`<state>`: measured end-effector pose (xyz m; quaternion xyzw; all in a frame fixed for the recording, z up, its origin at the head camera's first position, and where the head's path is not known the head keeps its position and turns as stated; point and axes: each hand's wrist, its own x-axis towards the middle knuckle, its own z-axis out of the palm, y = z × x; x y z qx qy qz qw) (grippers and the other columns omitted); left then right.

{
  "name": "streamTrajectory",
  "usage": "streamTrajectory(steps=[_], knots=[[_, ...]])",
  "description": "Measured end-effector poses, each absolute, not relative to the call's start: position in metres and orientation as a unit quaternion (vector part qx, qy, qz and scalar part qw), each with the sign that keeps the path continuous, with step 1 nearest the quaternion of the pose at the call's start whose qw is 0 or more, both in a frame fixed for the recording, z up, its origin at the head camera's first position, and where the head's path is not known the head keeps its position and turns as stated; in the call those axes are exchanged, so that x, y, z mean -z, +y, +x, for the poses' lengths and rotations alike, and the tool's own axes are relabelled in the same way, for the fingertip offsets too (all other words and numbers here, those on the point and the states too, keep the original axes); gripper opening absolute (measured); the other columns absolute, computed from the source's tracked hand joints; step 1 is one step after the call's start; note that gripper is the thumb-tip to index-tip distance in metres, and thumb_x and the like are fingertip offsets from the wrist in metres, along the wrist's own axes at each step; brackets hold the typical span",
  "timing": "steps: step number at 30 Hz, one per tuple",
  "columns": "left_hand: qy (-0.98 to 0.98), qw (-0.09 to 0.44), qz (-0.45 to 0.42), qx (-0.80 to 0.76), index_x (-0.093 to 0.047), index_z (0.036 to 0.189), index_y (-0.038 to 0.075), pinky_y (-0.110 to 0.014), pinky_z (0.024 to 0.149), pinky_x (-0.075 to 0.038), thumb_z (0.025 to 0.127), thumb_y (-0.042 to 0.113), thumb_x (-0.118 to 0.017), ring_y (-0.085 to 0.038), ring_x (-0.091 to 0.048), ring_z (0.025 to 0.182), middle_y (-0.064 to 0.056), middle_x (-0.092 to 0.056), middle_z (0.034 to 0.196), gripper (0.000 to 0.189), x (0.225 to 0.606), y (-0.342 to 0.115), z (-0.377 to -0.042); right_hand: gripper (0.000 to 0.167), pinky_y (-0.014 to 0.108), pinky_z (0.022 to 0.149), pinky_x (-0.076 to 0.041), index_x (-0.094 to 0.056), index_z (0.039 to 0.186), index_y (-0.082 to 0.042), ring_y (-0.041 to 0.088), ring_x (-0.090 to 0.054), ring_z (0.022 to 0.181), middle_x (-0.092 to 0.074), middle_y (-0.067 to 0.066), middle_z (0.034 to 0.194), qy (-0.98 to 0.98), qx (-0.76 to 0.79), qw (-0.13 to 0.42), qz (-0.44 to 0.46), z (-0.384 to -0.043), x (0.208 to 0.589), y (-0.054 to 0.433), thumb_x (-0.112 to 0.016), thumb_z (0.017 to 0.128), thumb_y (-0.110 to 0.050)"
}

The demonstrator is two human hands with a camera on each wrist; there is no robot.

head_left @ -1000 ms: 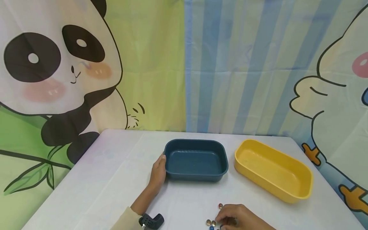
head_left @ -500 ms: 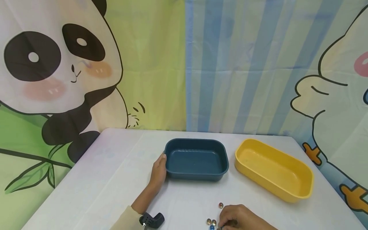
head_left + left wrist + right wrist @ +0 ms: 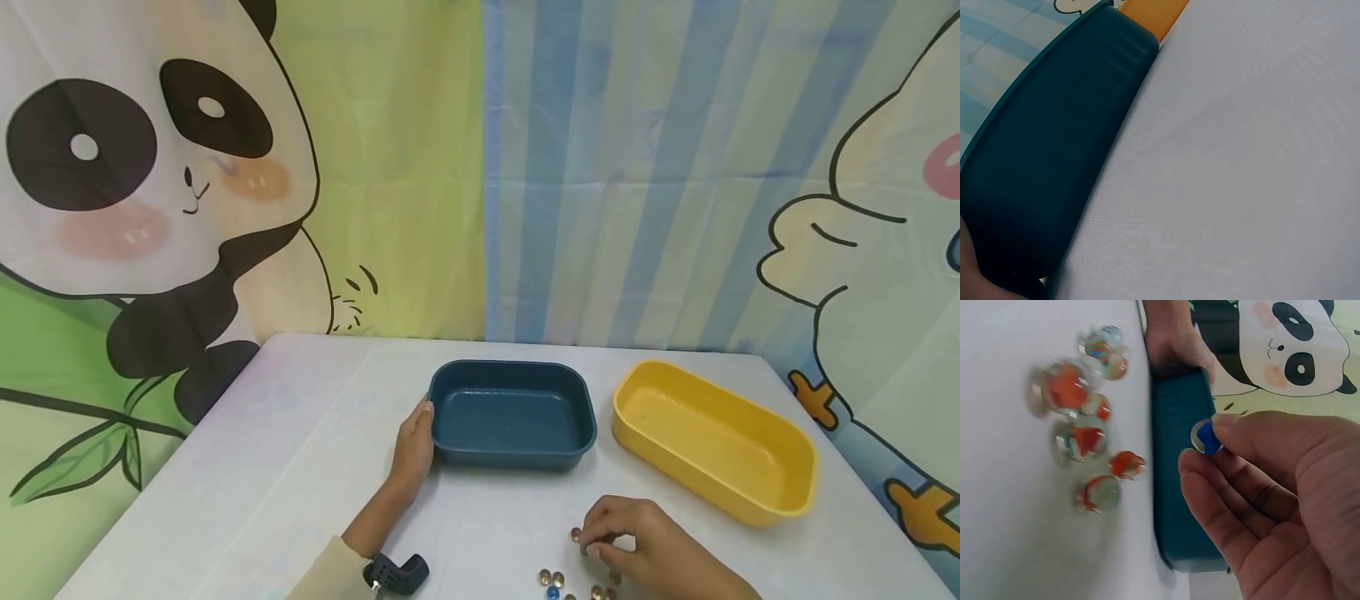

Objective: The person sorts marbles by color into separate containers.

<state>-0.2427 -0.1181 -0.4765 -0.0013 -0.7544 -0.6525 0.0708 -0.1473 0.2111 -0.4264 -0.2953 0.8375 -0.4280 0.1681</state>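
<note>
Clear glass swirled with blue: holds one small round marble (image 3: pixel 1207 437) between nearly closed thumb and fingertips of the bare right hand (image 3: pixel 651 535), on the near side of the dark-teal rectangular plastic tub (image 3: pixel 510 461) and close to loose orange-swirled glass marbles (image 3: pixel 1088 440) on the white table (image 3: pixel 300 508). Might drop it, given smooth glass under a tips-only pinch; might scatter the others through a stray knuckle. Rests the left hand (image 3: pixel 412 454) against the tub's left end, with finger curl hidden; might tilt it by uneven pressing.
</note>
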Motion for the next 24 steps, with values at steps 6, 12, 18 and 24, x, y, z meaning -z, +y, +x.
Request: streamTrajectory(steps=[6, 12, 18, 24], knots=[[-0.752, 0.072, 0.000, 0.655, -0.028, 0.152, 0.002, -0.042, 0.117, -0.018, 0.107, 0.037, -0.028, -0.023, -0.019, 0.145, -0.007, -0.027, 0.156, 0.056, 0.476, -0.120, -0.242, 0.014, 0.024, 0.072, -0.057, -0.076, 0.097, -0.021, 0.007, -0.060, 0.085, -0.065, -0.013, 0.094, 0.851, 0.414, -0.008, -0.324, -0.158, 0.420, 0.211, -0.072, 0.089, -0.011], [-0.758, 0.064, 0.011, 0.649, -0.028, 0.150, -0.002, -0.042, 0.117, -0.020, 0.109, 0.028, -0.027, -0.026, -0.021, 0.144, -0.011, -0.028, 0.156, 0.051, 0.466, -0.119, -0.238, 0.015, 0.025, 0.079, -0.057, -0.075, 0.098, -0.019, 0.013, -0.063, 0.087, -0.066, -0.007, 0.096, 0.831, 0.446, -0.054, -0.328, -0.173, 0.415, 0.210, -0.071, 0.089, -0.008], [-0.754, 0.060, 0.001, 0.655, -0.028, 0.149, -0.005, -0.044, 0.117, -0.019, 0.108, 0.024, -0.027, -0.028, -0.020, 0.144, -0.014, -0.027, 0.155, 0.050, 0.456, -0.116, -0.232, 0.013, 0.027, 0.077, -0.058, -0.075, 0.098, -0.008, 0.019, -0.065, 0.087, -0.067, -0.002, 0.097, 0.825, 0.467, -0.070, -0.311, -0.190, 0.410, 0.207, -0.069, 0.089, -0.001], [-0.754, 0.072, -0.001, 0.653, -0.028, 0.151, 0.001, -0.042, 0.117, -0.019, 0.108, 0.036, -0.027, -0.025, -0.020, 0.145, -0.009, -0.028, 0.156, 0.056, 0.476, -0.117, -0.242, 0.013, 0.025, 0.074, -0.058, -0.075, 0.098, -0.010, 0.013, -0.064, 0.087, -0.066, -0.004, 0.097, 0.840, 0.449, -0.084, -0.293, -0.204, 0.408, 0.204, -0.070, 0.089, -0.002]])
